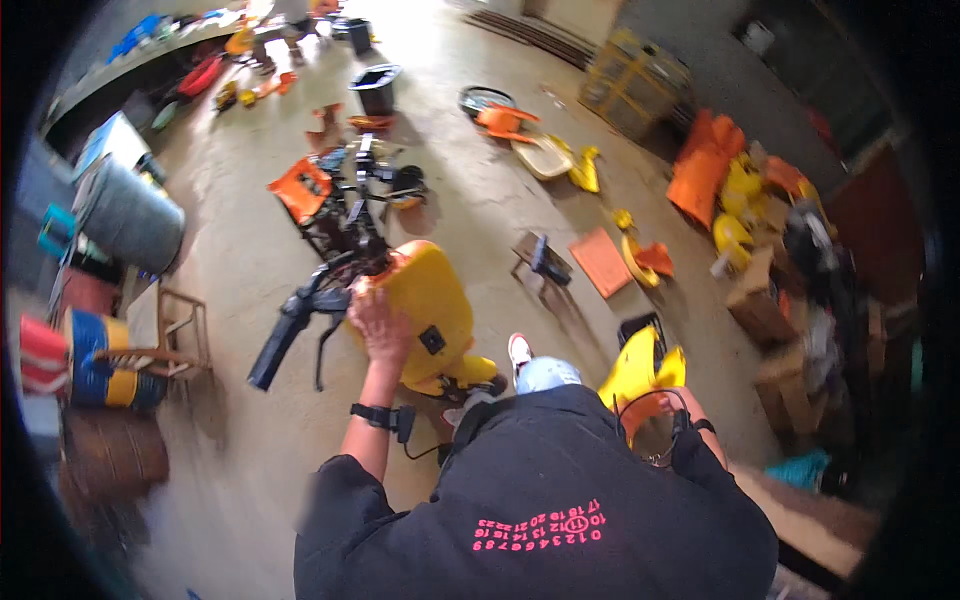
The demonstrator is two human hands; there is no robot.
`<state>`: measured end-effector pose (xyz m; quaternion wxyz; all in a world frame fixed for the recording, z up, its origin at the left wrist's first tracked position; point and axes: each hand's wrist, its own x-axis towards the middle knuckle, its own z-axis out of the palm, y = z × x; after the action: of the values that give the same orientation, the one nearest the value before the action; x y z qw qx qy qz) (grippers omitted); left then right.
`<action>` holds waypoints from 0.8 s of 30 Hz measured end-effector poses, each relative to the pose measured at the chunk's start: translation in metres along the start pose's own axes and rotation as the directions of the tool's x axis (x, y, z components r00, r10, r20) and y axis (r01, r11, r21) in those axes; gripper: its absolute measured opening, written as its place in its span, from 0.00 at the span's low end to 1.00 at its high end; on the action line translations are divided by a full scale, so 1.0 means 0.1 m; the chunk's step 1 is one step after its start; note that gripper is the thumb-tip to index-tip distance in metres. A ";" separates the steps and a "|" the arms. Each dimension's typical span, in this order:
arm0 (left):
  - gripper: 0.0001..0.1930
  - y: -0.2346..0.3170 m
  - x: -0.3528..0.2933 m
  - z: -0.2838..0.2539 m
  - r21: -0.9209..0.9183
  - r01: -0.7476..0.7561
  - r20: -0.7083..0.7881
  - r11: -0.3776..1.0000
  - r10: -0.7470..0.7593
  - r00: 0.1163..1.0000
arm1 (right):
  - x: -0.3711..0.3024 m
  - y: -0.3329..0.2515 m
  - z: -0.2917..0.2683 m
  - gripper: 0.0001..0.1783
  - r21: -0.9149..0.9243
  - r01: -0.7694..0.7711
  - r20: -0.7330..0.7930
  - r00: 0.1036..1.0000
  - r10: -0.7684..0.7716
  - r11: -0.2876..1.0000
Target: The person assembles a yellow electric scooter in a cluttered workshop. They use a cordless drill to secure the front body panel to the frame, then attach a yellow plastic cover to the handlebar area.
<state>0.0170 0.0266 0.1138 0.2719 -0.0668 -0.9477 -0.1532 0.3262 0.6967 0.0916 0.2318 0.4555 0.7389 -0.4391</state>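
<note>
A partly dismantled scooter stands ahead of me, with its black handlebar grip toward the left. A big yellow panel, orange along its upper edge, sits at its near end. My left hand rests on the left side of this panel, its fingers stretched out along the surface. Low on the right, my right hand grips a yellow body panel with an orange inner side; part of its fingers is hidden. A black strap with a small device circles my left wrist.
A small stool and a flat orange panel are on the floor to the right. Orange and yellow parts pile up beside cardboard boxes. On the left are a grey bin, a wooden chair and a blue-yellow drum.
</note>
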 end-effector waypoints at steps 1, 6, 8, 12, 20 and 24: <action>0.35 0.07 0.04 0.01 0.052 0.029 0.073 0.998 -0.033 0.997 | -0.14 0.12 -0.01 0.21 0.054 -0.047 0.045 0.998 0.045 0.997; 0.35 0.05 0.08 0.14 0.057 0.010 -0.003 0.998 -0.010 1.000 | -0.34 0.89 -0.03 0.22 0.019 -0.283 0.017 0.959 0.282 0.959; 0.35 0.15 0.10 0.11 0.098 0.078 0.041 0.992 -0.082 0.996 | -0.33 0.97 -0.10 0.21 0.041 -0.341 0.054 0.939 0.339 0.939; 0.36 0.35 0.22 0.01 0.197 0.086 0.071 0.977 -0.102 0.992 | 0.20 0.74 -0.15 0.20 0.020 -0.438 0.178 0.886 0.428 0.899; 0.46 0.89 0.35 0.10 0.421 0.315 0.141 0.851 -0.404 0.904 | 2.63 0.08 -0.83 0.17 -0.110 0.315 0.198 0.936 -0.290 0.943; 0.46 1.10 0.54 0.15 0.527 0.495 0.178 0.691 -0.659 0.731 | 3.08 -1.17 -0.98 0.20 0.067 0.224 0.148 0.962 -0.232 0.972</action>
<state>-0.0131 0.1375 0.1587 0.0413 0.2774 -0.9599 0.0032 0.0819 0.9017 -0.0360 0.2249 0.3377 0.7550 -0.5151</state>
